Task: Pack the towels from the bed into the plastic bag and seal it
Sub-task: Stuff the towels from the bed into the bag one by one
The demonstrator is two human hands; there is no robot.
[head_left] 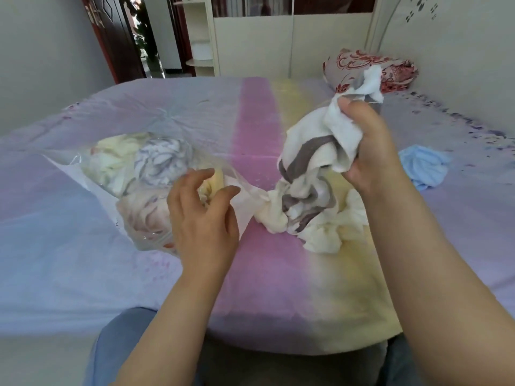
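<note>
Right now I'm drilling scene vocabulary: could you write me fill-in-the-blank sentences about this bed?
1. The right hand grips a white and ___ towel.
2. The left hand is at the mouth of the plastic ___.
3. A light ___ towel lies to the right.

Missing words: grey; bag; blue

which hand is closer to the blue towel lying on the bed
Right. The right hand, gripping the white and grey towel, is just left of the blue towel. The left hand is far across, at the plastic bag.

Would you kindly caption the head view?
Right hand grips a white-grey towel; left hand at the plastic bag mouth.
</note>
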